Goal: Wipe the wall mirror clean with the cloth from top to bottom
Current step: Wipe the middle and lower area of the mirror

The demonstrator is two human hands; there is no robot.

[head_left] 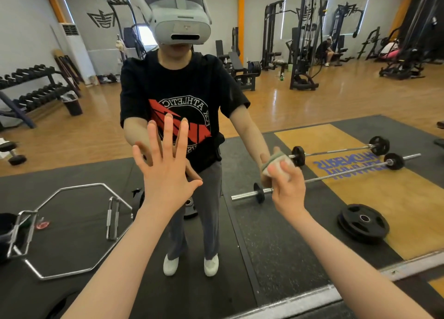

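Observation:
The wall mirror (pixel 324 107) fills nearly the whole view and reflects a gym and a person in a black T-shirt wearing a headset. My left hand (pixel 165 172) is flat against the glass, fingers spread, holding nothing. My right hand (pixel 288 186) is lower right of centre, closed around a small bunched white and grey-green cloth (pixel 274 166) that presses on the mirror surface. The reflection of each hand meets it at the glass.
The mirror's metal bottom frame (pixel 360 279) runs along the lower right. Everything else is reflection: barbells, a weight plate, a hex bar on black mats, dumbbell racks at left, cable machines and seated people at the back.

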